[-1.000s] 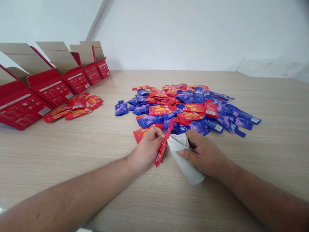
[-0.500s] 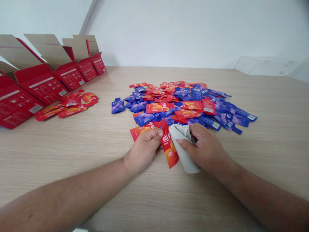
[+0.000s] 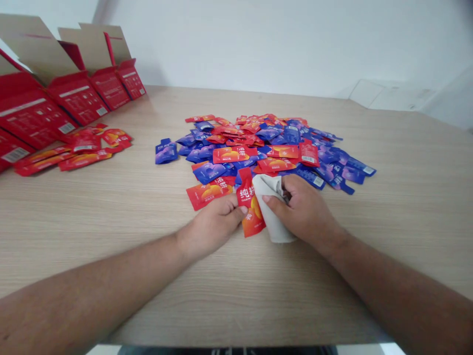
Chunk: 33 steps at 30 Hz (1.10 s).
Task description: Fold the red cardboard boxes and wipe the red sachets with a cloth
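My left hand (image 3: 218, 217) pinches the left edge of a red and orange sachet (image 3: 253, 224), its thumb lying on the printed front. The sachet stands upright, its narrow neck at the top. My right hand (image 3: 306, 204) grips a folded grey-white cloth (image 3: 273, 222), whose edge meets the sachet's right side. Just beyond both hands lies a heap of red and blue sachets (image 3: 236, 155). One red sachet (image 3: 207, 192) rests on the table by my left fingers. The fingertips of my left hand behind the sachet are hidden.
Several open red cardboard boxes (image 3: 74, 98) line the left side, flaps raised. A small group of red sachets (image 3: 86, 143) lies before them. One blue sachet (image 3: 166, 152) sits left of the heap. A white wall (image 3: 258, 44) borders the wooden table (image 3: 92, 212) at the back.
The view has shifted, so the scene sits further left and higher. My left thumb has come onto the sachet's front, and the sachet's face is turned more toward me.
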Motion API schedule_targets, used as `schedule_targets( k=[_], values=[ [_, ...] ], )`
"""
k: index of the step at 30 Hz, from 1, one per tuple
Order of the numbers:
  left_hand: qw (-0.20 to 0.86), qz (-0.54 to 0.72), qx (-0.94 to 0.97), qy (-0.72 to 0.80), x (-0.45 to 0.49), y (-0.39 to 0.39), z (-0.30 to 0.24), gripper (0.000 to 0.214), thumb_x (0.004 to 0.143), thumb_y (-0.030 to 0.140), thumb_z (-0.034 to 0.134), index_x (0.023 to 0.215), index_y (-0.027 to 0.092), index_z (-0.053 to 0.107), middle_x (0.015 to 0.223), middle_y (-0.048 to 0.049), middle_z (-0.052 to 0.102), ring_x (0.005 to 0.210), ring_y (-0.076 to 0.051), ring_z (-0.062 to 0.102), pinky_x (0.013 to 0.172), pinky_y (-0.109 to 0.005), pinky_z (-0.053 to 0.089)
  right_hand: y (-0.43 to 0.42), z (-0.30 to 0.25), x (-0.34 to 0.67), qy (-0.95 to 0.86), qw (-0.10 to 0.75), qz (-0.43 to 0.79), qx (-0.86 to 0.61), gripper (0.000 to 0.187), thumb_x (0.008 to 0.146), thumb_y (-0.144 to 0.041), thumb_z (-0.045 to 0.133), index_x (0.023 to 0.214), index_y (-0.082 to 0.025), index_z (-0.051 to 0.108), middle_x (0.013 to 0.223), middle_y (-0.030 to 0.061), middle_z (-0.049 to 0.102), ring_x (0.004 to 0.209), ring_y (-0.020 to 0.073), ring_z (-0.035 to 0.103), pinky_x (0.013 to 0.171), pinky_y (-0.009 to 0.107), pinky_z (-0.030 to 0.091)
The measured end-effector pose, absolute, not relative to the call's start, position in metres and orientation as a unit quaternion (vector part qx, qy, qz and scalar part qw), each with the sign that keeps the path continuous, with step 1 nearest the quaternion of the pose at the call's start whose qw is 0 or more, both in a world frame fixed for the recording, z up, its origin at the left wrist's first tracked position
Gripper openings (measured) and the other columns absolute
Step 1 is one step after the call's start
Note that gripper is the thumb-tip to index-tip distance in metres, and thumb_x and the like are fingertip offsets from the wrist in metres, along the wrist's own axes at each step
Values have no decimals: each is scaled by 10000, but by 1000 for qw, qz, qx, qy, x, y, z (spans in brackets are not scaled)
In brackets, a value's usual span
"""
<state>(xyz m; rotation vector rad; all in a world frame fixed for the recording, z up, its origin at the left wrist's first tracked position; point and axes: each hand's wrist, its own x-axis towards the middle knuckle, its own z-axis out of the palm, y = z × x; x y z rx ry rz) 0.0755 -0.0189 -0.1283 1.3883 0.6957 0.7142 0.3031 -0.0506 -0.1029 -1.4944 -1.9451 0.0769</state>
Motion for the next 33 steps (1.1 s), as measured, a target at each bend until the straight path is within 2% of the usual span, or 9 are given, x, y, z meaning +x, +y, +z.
schedule_targets(
  k=[3, 6, 10, 14, 18, 22, 27, 33],
  values=[
    [617, 319, 610, 382, 74, -17, -122, 226, 940, 382, 759, 839, 192, 688, 701, 3, 626, 616, -136, 541, 558, -219, 432, -53, -97, 305, -761, 326, 17, -561, 286, 1008, -397, 672, 839, -256, 489, 835, 29, 577, 792, 236, 538, 698, 352, 385],
    [567, 346, 613, 428, 73, -17, -114, 244, 943, 361, 752, 810, 191, 640, 616, 37, 544, 518, -97, 424, 480, -195, 319, -57, -91, 307, -778, 308, 2, -548, 238, 1011, -387, 703, 902, -242, 550, 894, 47, 615, 855, 254, 574, 747, 365, 438],
    [552, 377, 617, 414, 73, -17, -110, 221, 933, 308, 759, 793, 190, 634, 623, 31, 572, 518, -93, 439, 490, -194, 346, -65, -87, 305, -803, 298, 0, -516, 155, 994, -321, 730, 1037, -219, 621, 1023, 81, 664, 958, 282, 620, 830, 397, 501],
    [564, 368, 632, 384, 72, -16, -112, 169, 907, 264, 772, 800, 184, 668, 673, 12, 629, 550, -103, 484, 512, -203, 383, -70, -86, 302, -833, 261, 14, -488, 103, 1027, -270, 683, 1112, -226, 644, 1127, 104, 678, 1040, 298, 644, 890, 419, 530],
    [566, 369, 634, 376, 71, -14, -114, 193, 912, 293, 769, 798, 182, 660, 662, 22, 607, 564, -103, 481, 530, -201, 386, -68, -86, 304, -811, 282, -4, -513, 102, 1051, -298, 682, 1104, -224, 636, 1119, 117, 679, 1066, 308, 637, 916, 426, 541],
    [568, 371, 641, 360, 70, -13, -116, 183, 880, 282, 789, 793, 168, 675, 759, -10, 674, 664, -119, 545, 622, -214, 443, -66, -86, 304, -840, 243, 20, -485, 102, 1046, -262, 662, 1138, -221, 647, 1142, 113, 685, 1061, 301, 647, 911, 425, 540],
    [599, 375, 609, 359, 69, -14, -120, 214, 889, 322, 789, 806, 184, 648, 709, 14, 609, 615, -108, 472, 574, -208, 373, -63, -85, 307, -808, 277, -9, -520, 140, 1045, -335, 696, 1077, -212, 638, 1098, 120, 680, 1041, 313, 644, 903, 425, 534],
    [620, 368, 603, 342, 70, -16, -116, 228, 863, 324, 823, 812, 180, 654, 766, -4, 651, 663, -119, 521, 605, -215, 413, -62, -84, 308, -827, 263, 8, -497, 124, 1052, -323, 673, 1084, -205, 651, 1091, 109, 679, 1013, 295, 640, 876, 410, 536]
  ],
)
